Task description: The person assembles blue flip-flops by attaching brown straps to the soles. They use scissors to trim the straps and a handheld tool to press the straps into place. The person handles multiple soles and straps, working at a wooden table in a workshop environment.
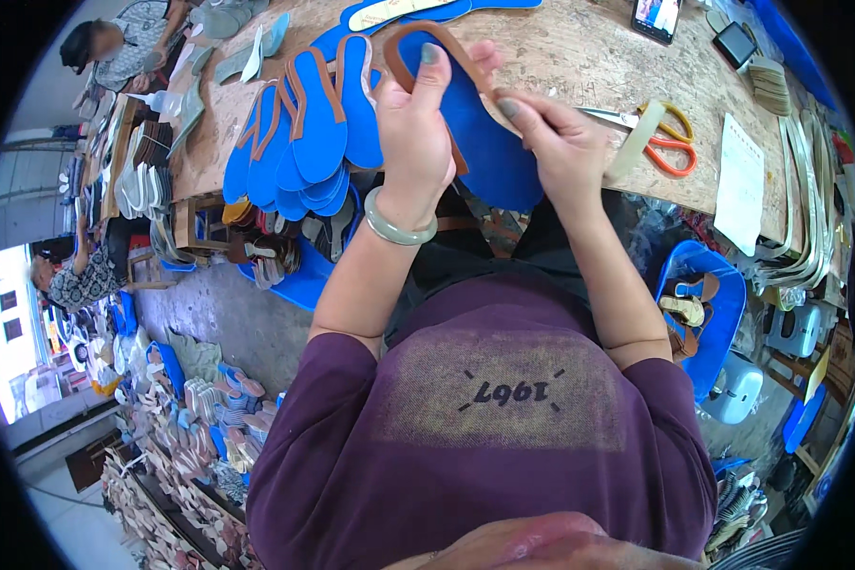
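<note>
A blue shoe insole (489, 157) with a brown strip (411, 40) around its upper edge is held up in front of me at the table's edge. My left hand (418, 142) grips its left side, thumb pressed on the blue face. My right hand (562, 142) pinches the strip's pale loose-looking end against the right edge. To the left lies a fanned row of blue insoles (318, 142), several with brown strips along their edges. Scissors (670, 152) with orange and yellow handles lie right of my right hand, beside a pale curved piece (635, 142).
On the wooden table (560, 57) are a phone (655, 19), a white paper sheet (739, 180) and stacked long strips (807, 209) at the right. A blue bin (703, 285) with sandals stands below right. Two other people (133, 43) are at the left, among piles of shoe parts (190, 418).
</note>
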A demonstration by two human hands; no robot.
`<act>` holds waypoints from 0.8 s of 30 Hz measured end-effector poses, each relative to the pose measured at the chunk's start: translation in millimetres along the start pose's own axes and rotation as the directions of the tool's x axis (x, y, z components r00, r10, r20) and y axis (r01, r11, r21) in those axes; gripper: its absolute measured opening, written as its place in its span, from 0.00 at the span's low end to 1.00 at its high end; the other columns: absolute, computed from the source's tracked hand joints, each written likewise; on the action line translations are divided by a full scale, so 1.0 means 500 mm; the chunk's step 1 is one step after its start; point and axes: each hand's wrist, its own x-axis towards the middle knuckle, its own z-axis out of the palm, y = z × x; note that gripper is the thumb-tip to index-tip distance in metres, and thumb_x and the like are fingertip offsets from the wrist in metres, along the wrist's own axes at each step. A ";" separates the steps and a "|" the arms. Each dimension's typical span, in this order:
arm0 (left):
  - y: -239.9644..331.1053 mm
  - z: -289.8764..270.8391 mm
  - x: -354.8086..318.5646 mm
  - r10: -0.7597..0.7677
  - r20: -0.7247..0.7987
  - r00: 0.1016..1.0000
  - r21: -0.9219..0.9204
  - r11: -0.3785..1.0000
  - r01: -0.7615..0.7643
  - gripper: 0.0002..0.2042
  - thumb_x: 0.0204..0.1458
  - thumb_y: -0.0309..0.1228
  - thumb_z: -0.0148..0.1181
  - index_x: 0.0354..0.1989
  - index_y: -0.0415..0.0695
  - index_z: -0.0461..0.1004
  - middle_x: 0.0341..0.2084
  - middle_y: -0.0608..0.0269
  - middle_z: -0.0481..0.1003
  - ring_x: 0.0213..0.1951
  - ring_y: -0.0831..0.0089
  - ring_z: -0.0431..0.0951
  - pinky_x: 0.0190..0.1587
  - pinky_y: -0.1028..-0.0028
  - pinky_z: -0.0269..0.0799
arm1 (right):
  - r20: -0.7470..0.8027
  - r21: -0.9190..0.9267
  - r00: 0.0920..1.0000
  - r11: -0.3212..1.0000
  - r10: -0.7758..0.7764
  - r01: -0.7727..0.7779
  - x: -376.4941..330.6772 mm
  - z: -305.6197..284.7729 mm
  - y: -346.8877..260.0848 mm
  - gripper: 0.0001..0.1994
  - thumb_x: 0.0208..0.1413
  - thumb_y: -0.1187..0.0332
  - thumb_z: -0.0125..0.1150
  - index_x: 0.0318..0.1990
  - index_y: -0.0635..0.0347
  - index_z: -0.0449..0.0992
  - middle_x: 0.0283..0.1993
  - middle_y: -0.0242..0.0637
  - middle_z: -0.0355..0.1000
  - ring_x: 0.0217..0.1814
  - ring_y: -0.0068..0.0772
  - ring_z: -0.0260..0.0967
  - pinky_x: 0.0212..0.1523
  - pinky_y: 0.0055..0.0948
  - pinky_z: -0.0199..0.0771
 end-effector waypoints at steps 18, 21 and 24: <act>0.029 -0.013 -0.007 -0.060 0.113 0.992 0.033 0.998 0.056 0.13 0.61 0.38 0.51 0.39 0.39 0.66 0.27 0.57 0.73 0.31 0.67 0.77 0.38 0.68 0.76 | 0.252 -0.015 0.962 0.994 0.104 -0.104 0.014 -0.014 -0.009 0.09 0.52 0.70 0.65 0.39 0.62 0.81 0.36 0.32 0.78 0.36 0.18 0.73 0.38 0.17 0.72; 0.035 -0.007 -0.006 -0.062 0.101 0.993 0.040 0.997 0.058 0.13 0.61 0.38 0.51 0.39 0.40 0.66 0.27 0.58 0.72 0.32 0.68 0.76 0.40 0.68 0.75 | 0.246 -0.004 0.966 0.997 0.073 -0.075 0.023 -0.023 -0.019 0.09 0.52 0.68 0.65 0.39 0.61 0.81 0.36 0.33 0.79 0.36 0.17 0.73 0.39 0.18 0.73; 0.034 -0.001 -0.007 -0.001 0.056 0.998 0.105 0.995 -0.005 0.13 0.61 0.39 0.51 0.38 0.40 0.66 0.27 0.59 0.72 0.31 0.69 0.76 0.41 0.67 0.76 | 0.215 -0.036 0.977 0.999 0.007 0.000 0.019 -0.020 -0.018 0.09 0.52 0.67 0.65 0.39 0.60 0.82 0.35 0.33 0.79 0.36 0.17 0.74 0.39 0.18 0.74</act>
